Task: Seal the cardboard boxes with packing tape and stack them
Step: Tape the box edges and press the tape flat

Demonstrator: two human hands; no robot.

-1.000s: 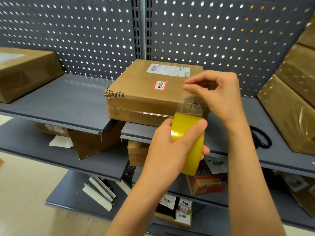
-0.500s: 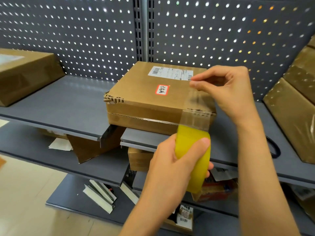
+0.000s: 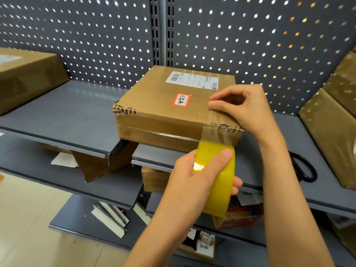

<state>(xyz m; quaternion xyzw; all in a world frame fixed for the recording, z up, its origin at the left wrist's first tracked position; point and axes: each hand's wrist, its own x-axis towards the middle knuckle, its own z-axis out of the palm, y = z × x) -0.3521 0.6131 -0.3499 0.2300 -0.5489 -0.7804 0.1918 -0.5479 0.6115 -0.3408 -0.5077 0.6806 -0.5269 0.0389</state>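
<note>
A flat cardboard box [image 3: 159, 105] with a white shipping label and a red-edged sticker lies on the grey shelf [image 3: 63, 116], its front edge torn. My left hand [image 3: 194, 174] grips a yellow roll of packing tape [image 3: 217, 182] just below the box's front right corner. A clear strip of tape [image 3: 217, 130] runs from the roll up over the box's front face onto its top. My right hand [image 3: 242, 108] pinches the tape's free end down on the top of the box near its right edge.
Another brown box [image 3: 25, 79] sits at the far left of the shelf, and tape-wrapped boxes [image 3: 333, 132] lean at the right. Black scissors [image 3: 304, 168] lie on the shelf right of my wrist. Lower shelves hold cardboard, papers and small cartons. A perforated panel backs the shelf.
The tape strip has lengthened: my right hand carried its end from the box's front corner farther onto the top and lowered it there, while my left hand drew the roll down.
</note>
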